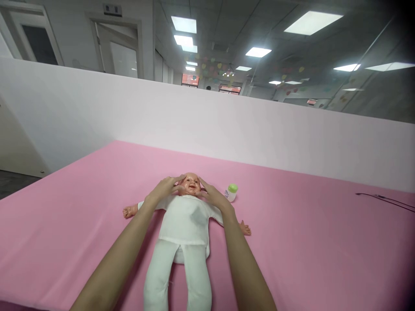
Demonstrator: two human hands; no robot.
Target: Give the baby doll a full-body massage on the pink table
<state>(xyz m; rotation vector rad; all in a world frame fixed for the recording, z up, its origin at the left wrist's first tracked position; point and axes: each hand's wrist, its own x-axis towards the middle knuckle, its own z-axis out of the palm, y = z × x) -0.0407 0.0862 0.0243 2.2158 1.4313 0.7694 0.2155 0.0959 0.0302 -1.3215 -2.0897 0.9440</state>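
A baby doll (186,220) in white cloth lies face up, its arms spread out and its head away from me. My left hand (166,188) rests at the left side of the doll's head, fingers apart and touching the temple and cheek. On the other side, my right hand (212,193) touches the head in the same way, with its fingers spread. Neither hand is closed around anything. Just right of my right hand stands a small clear jar (231,193) with a green lid.
Pink cloth (308,242) covers the table under the doll. A pair of thin dark-framed glasses (385,199) lies at the far right. Behind the table runs a low white wall (207,119), with doors and ceiling lights beyond.
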